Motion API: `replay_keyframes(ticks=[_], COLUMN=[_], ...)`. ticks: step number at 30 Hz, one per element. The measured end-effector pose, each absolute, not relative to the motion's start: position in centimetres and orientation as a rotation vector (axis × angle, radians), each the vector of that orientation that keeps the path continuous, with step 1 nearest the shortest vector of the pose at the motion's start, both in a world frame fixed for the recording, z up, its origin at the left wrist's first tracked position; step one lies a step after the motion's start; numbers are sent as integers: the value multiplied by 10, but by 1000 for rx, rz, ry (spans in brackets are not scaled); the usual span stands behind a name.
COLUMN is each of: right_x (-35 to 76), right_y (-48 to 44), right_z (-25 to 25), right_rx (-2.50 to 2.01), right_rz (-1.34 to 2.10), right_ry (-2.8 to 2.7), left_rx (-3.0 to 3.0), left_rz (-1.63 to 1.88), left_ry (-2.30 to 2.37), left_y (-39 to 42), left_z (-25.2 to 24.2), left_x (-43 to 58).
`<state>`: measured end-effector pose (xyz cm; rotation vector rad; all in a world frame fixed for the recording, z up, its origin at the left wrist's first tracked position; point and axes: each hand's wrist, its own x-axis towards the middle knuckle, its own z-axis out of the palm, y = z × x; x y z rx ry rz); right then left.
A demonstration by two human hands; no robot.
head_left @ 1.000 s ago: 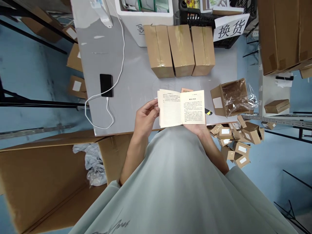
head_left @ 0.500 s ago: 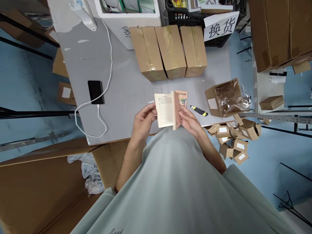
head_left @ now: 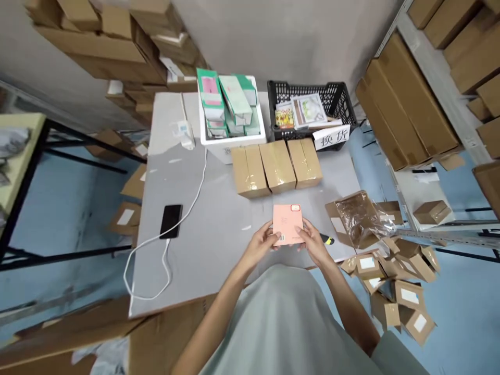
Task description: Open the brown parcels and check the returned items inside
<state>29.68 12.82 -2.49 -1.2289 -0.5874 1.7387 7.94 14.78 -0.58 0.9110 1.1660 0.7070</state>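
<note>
Fingers of left hand and right hand grasping a pink, square paper book by its sides, in front of three brown cardboard boxes; black rectangular phone, left of those boxes.

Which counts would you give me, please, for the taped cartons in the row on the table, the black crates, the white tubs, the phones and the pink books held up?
Taped cartons in the row: 3
Black crate: 1
White tub: 1
Phone: 1
Pink book: 1
Total: 7
</note>
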Motion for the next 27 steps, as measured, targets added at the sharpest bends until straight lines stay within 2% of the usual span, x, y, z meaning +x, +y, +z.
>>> replay_keyframes(ticks=[4,9,12,15,19,24,27], right_x=[318,344,354,357,357,353,347], right_y=[185,301,374,412,383,290,249], right_z=[-15,26,52,54,5,-88,-131], right_rx=[-1172,-1084,-992,-964,-1085,-1411,-1543], right_rz=[1709,1513,1369,1307,1369,1525,1596], right_ry=[-680,-792,-796,-711,-679,-481,-447], left_rx=[1029,1078,1106,1133,1141,900,789], left_rz=[808,991,1220,1385,1311,714,499], left_ry=[1148,1076,961,938,1068,1497,1622], left_y=[209,330,410,455,425,315,260], left_z=[5,37,63,70,21,-85,-133], left_x=[90,115,129,130,111,94,98])
